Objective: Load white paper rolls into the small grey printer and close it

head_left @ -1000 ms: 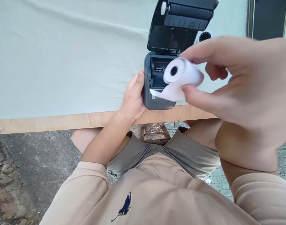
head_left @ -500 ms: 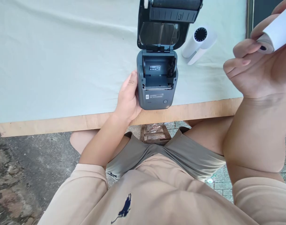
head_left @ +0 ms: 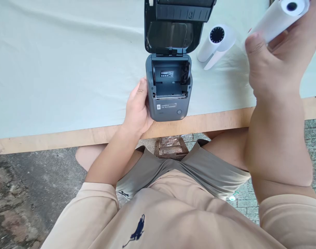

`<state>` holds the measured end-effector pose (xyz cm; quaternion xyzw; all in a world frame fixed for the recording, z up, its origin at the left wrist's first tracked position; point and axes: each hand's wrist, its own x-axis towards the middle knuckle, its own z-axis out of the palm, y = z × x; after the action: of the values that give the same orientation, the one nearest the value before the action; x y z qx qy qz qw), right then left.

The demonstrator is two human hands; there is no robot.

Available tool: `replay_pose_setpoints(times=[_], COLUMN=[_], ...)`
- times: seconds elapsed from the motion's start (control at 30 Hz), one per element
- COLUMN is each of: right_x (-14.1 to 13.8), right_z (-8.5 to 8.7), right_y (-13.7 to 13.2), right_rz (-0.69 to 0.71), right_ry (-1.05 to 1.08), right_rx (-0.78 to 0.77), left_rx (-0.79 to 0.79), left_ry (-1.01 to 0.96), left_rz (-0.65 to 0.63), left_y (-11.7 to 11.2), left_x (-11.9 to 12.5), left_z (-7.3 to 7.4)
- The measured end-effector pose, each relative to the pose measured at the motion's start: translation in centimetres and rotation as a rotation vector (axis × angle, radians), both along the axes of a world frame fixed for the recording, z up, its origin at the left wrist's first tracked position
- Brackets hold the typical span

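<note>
A dark grey label printer (head_left: 168,107) is held near the table's front edge, its lid (head_left: 173,34) swung up and its paper bay bare inside. My left hand (head_left: 138,107) grips the printer's left side, thumb along the edge and the other fingers hidden beneath. Up at the right, my right hand (head_left: 274,65) is closed around a white paper roll (head_left: 277,20), tilted with its hollow core end facing up and right. A second white paper roll (head_left: 208,50), with a black ribbed core and a loose flap, rests on the table between the printer and my right hand.
A pale green cloth (head_left: 70,69) covers the table, whose bare wooden edge (head_left: 70,140) runs along the front. My legs are under that edge, with a wooden frame (head_left: 170,148) on the ground between them. Rough stone (head_left: 12,207) lies at the lower left.
My right hand has turned over and moved slightly left, swinging the paper roll so its core end points up and right. The printer appears shifted slightly left in view, still in my left hand.
</note>
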<state>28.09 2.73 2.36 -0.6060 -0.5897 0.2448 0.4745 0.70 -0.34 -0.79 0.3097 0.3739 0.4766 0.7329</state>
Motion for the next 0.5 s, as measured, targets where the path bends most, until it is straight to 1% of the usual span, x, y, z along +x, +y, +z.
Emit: replay_pose_setpoints(times=[0.07,0.1,0.13,0.2,0.37,0.5], right_x=[-0.21,-0.31,-0.39,-0.49,-0.51,-0.57], right_z=[0.30,0.44,0.55,0.66,0.40,-0.01], right_y=[-0.04,-0.08,-0.11,-0.17,0.02,0.44], right_rz=[-0.007,-0.007,-0.022,-0.046,-0.094,-0.136], right_ry=[-0.257,-0.349,-0.393,-0.423,-0.406,-0.379], right_rx=[0.078,0.100,0.081,0.047,0.077,0.007], left_rx=[-0.004,-0.005,-0.005,0.000,0.018,0.003], left_ry=[0.002,0.006,0.010,0.014,0.029,0.044], left_rz=[0.001,0.000,0.001,-0.001,-0.056,-0.013], left_y=[0.02,0.03,0.05,0.10,0.17,0.05], left_x=[-0.08,-0.10,-0.12,-0.12,-0.01,0.02], left_z=[-0.14,-0.17,-0.18,-0.11,0.24,0.17])
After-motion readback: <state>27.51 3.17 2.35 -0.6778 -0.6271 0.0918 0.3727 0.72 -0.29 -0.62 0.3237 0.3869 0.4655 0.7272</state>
